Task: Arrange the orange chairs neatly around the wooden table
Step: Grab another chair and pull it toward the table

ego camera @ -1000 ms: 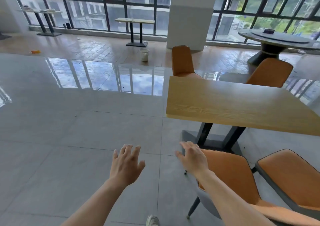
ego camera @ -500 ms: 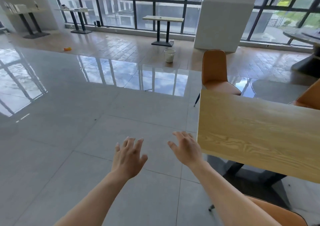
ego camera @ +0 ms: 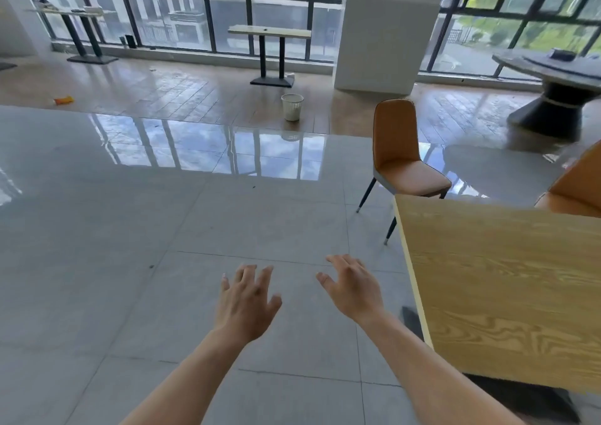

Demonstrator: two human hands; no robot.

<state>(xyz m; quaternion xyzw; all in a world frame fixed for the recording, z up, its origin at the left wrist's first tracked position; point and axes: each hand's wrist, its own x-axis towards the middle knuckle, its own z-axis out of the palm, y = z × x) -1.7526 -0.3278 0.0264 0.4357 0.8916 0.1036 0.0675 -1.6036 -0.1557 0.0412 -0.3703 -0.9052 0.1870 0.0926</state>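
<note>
The wooden table [ego camera: 507, 288] fills the right side, its near left corner beside my right forearm. An orange chair [ego camera: 398, 151] stands at the table's far left corner, its seat turned toward the table. Part of a second orange chair [ego camera: 575, 187] shows behind the table at the right edge. My left hand [ego camera: 248, 301] and my right hand [ego camera: 353, 289] hover over the grey floor left of the table, fingers spread, holding nothing and touching no chair.
A white pillar [ego camera: 387, 30] stands behind the chair. A white bin [ego camera: 292, 106] sits on the wood floor strip. A narrow high table [ego camera: 271, 32] stands by the windows, a dark round table [ego camera: 559, 76] at far right. Glossy tiles stretch left.
The view has moved forward along the table's left end. The two near orange chairs have dropped out of sight, and the far chair is closer. Both hands stay empty and spread.
</note>
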